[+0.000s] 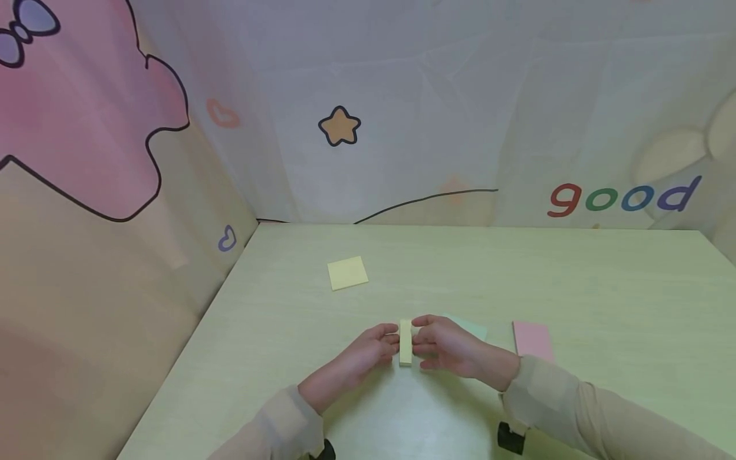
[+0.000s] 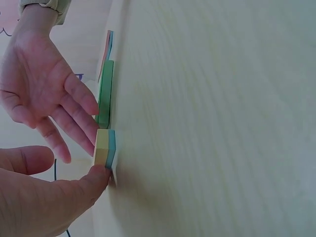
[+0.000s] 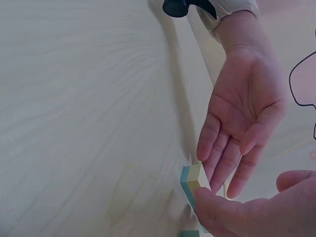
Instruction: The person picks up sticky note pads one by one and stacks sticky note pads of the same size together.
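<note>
A narrow yellow-topped block of sticky notes (image 1: pixel 405 343) lies on the table between the two hands, its long side pointing away from me. In the left wrist view the block (image 2: pixel 102 148) shows a yellow layer over a blue one. My left hand (image 1: pixel 370 351) has its fingertips at the block's left side, fingers loosely extended. On the right side my right hand (image 1: pixel 451 346) rests with fingers spread, its fingertips at or very near the block. Both palms face inward. Partly hidden behind the right hand is a pale green pad (image 1: pixel 473 328).
A yellow square pad (image 1: pixel 347 273) lies farther back on the table (image 1: pixel 241 332). A pink pad (image 1: pixel 532 338) is right of the right hand, partly covered by the sleeve. A printed cloth (image 1: pixel 402 128) hangs behind the table's far edge and along the left.
</note>
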Motion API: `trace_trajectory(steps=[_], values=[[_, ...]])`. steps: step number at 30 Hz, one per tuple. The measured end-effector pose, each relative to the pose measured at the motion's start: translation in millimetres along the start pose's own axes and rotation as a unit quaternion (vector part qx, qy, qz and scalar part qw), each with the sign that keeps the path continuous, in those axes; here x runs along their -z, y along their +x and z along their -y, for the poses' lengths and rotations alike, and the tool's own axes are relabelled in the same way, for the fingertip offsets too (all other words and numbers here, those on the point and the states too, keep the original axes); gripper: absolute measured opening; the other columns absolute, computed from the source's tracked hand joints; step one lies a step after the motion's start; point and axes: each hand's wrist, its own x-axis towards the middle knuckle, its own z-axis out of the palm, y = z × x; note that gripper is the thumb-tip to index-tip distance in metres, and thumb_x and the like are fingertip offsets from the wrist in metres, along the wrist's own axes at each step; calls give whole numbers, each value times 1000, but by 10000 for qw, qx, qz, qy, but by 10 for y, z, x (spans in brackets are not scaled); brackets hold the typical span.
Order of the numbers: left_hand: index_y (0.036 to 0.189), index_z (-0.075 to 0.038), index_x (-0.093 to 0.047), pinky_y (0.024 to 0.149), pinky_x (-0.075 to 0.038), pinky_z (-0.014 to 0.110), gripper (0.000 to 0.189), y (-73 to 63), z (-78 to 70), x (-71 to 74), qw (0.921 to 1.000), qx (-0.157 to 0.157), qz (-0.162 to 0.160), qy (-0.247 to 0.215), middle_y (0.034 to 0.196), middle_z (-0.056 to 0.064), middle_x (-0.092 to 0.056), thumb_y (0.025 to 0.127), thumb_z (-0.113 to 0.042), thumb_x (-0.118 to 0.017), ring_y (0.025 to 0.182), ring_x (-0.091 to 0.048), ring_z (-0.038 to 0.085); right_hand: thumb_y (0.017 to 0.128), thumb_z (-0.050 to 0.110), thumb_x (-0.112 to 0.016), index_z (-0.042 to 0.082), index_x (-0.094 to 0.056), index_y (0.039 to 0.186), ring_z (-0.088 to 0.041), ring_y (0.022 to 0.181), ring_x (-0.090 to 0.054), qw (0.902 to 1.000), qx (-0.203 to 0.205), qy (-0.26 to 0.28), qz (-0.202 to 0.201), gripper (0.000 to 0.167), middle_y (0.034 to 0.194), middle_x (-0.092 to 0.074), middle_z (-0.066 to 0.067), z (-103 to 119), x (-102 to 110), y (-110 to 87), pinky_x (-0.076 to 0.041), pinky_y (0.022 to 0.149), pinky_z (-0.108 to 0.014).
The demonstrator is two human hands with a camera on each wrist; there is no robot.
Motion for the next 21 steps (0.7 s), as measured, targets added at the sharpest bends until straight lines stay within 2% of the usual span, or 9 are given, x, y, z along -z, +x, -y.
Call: trace_trajectory(steps=[5, 7, 10, 12, 18, 21], values=[[134, 5, -28, 101, -31, 47, 51, -55, -16, 10, 10000, 54, 4, 57, 136, 26, -34, 85, -1, -41, 125, -35, 35, 83, 3, -38, -4, -24, 131, -38, 119, -38, 9999, 97, -14, -53, 50, 111, -45, -19, 53, 35, -41, -30, 96, -57], [134, 4, -28, 100, -32, 47, 51, -73, -23, 10, 9999, 91, -10, 66, 137, 26, -33, 85, -2, -41, 125, -34, 36, 84, 4, -38, -3, -24, 132, -36, 116, -39, 9999, 110, -22, -64, 50, 103, -46, -14, 73, 54, -57, -33, 96, -56], [134, 3, -29, 100, -33, 46, 51, -91, -31, 6, 9999, 157, -6, 60, 137, 25, -33, 85, -3, -42, 126, -34, 35, 84, 5, -37, -3, -22, 132, -34, 114, -40, 9999, 139, -39, -31, 51, 98, -45, -10, 89, 84, -82, -38, 92, -50], [134, 2, -30, 100, -34, 46, 50, -100, -33, 1, 9998, 200, 5, 58, 137, 24, -33, 85, -3, -43, 126, -34, 35, 85, 5, -37, -3, -21, 133, -35, 115, -39, 9999, 160, -7, 30, 51, 102, -44, -12, 93, 101, -95, -38, 92, -49], [134, 2, -30, 99, -35, 45, 50, -125, -24, -18, 9996, 259, 51, 69, 138, 24, -32, 86, -3, -43, 126, -35, 34, 87, 7, -35, -4, -20, 133, -41, 125, -30, 9997, 168, -63, 156, 50, 132, -29, -27, 66, 143, -130, -33, 96, -54], [133, 4, -30, 99, -35, 45, 50, -138, -16, -24, 9997, 215, 83, 53, 138, 25, -32, 85, -2, -42, 126, -34, 34, 88, 8, -36, -4, -20, 133, -42, 125, -30, 9997, 136, -111, 195, 50, 135, -26, -29, 51, 163, -150, -32, 96, -55]])
